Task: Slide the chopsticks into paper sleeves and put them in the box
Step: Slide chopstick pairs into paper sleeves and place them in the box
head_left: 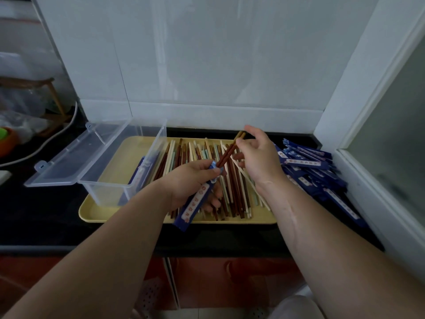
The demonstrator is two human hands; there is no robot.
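Chopsticks (230,151) pinched by the right grip (257,157) were started into the sleeve (195,204) clasped by the left grip (188,180); a straight push home was judged next.

Black counter (46,215) bears a yellow tray (92,215), a heap of blue sleeves (308,162), and seemingly a white cable (57,134).

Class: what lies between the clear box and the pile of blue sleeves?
Head view: loose chopsticks on the yellow tray, between clear box and sleeve pile.
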